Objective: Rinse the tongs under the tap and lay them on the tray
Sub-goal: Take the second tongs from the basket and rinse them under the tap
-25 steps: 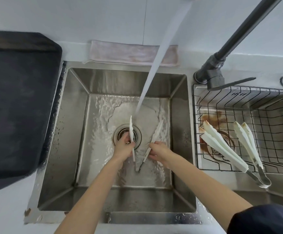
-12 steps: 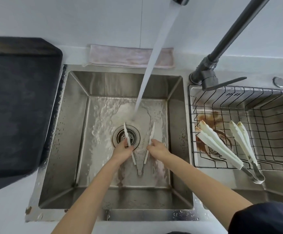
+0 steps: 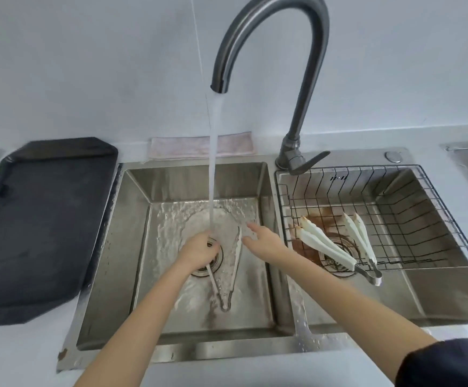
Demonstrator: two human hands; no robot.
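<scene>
**Right hand off the tongs, rinse one-handed**

Released since half a second ago: right hand [image 3: 266, 241], fingers now spread and loose, just beside the free arm of the tongs [image 3: 237, 263]. Left hand [image 3: 199, 251] still gripping the other arm under the tap [image 3: 269, 51] stream, over the drain. Probably a turn toward ending the rinse. Sink [image 3: 132, 247] walls close around both wrists; open room up and leftward to the black tray [image 3: 40, 224], beyond the left hand.
</scene>
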